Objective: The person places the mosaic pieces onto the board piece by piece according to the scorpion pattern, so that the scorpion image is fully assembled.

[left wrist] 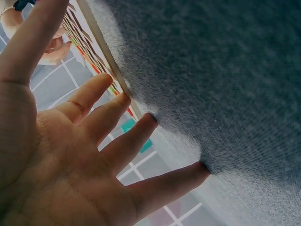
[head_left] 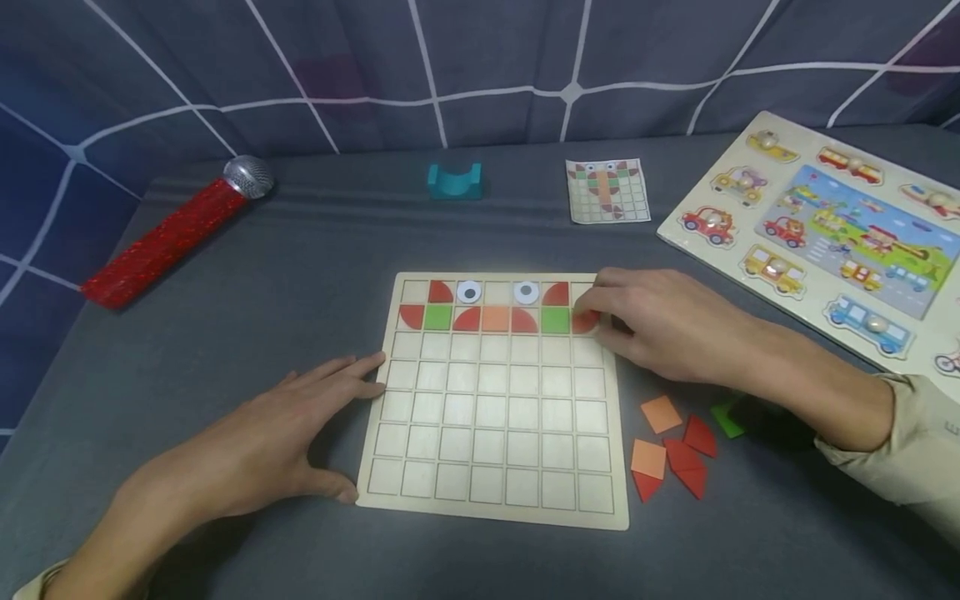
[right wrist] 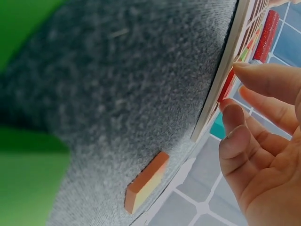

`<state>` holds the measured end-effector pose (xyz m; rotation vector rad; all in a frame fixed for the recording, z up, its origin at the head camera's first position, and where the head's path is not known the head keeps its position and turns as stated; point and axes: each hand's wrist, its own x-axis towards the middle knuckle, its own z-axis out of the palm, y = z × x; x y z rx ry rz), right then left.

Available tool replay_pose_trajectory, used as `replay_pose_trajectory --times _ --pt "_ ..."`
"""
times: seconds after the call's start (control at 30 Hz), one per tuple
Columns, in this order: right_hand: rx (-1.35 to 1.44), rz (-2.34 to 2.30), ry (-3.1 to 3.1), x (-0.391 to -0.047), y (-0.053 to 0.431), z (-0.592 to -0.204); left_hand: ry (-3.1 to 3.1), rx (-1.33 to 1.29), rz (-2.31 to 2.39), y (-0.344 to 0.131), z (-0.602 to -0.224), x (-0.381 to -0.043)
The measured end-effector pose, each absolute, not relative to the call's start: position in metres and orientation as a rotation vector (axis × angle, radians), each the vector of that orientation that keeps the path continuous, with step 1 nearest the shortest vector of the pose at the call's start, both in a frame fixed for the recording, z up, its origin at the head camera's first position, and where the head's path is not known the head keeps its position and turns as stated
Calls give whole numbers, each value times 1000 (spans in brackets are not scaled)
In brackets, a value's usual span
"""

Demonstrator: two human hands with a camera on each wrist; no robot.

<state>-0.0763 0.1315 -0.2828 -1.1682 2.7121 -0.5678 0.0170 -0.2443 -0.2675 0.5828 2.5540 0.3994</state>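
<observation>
So nearest to me there's the left hand (head_left: 277,437), fingers spread, with the tips up against the left edge of a pale wooden grid board (head_left: 621,467) and the thumb at its near left corner. Board's lying flat on the dark grey table (head_left: 322,250), about in the middle.

Just right of the board there's a loose little pile: two orange squares (head_left: 648,458), a few red pieces (head_left: 700,436) partly bunched together, and a green piece (head_left: 727,419) beside them, sort of under the right forearm.

The right hand (head_left: 660,321) is over the board's far right side, thumb and index finger pinching a red quarter-round piece (head_left: 585,323) at the right end of the second row from the far edge. Rest of that row, left to right: red, green, red, orange, red, green. Farthest row has two eye discs (head_left: 468,292), with a red piece on the outer side of each.

Right of all that, stretching toward the far side, is a vehicle puzzle (head_left: 855,242). Far left, a red sparkly microphone (head_left: 172,229) lies at a slant. Farther back there's a teal block (head_left: 454,182) with a curved dip and a small pattern card (head_left: 608,192) to its right. Behind everything, dark blue cloth (head_left: 510,50) with white lines.
</observation>
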Motion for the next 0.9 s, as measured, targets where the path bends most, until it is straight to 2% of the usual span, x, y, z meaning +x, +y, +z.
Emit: replay_pose_trajectory --times 0.9 --pt "-1221 -625 2654 -71 133 -277 2565 558 386 -242 -266 17"
